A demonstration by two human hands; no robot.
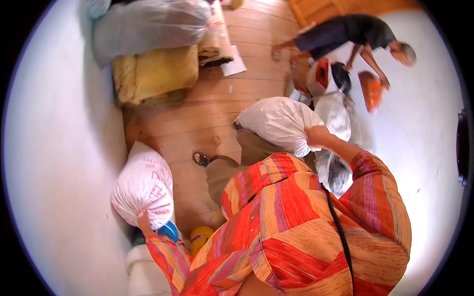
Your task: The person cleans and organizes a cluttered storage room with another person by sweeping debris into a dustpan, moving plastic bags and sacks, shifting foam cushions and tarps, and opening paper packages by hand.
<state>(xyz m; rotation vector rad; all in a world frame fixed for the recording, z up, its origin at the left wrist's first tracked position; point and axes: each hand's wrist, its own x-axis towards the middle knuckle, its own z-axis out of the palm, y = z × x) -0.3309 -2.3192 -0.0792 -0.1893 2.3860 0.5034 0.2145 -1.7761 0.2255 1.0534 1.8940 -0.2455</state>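
Note:
My left hand (144, 223) is closed around the gathered neck of a white sack with red print (143, 185), at the left by the wall. My right hand (318, 136) grips the bunched top of a plain white sack (277, 122), which bulges out in front of my legs. Both sacks look full; their contents are hidden. Below the printed sack, a blue container (169, 231) and a yellow container (200, 239) show in part.
A co-worker (365, 32) bends at the upper right, with an orange bag (370, 91) at one hand. Several bags (333, 116) stand along the right wall. A yellow bundle (155, 74) lies under a grey plastic-wrapped bundle (153, 24). A white bucket (143, 269) stands lower left.

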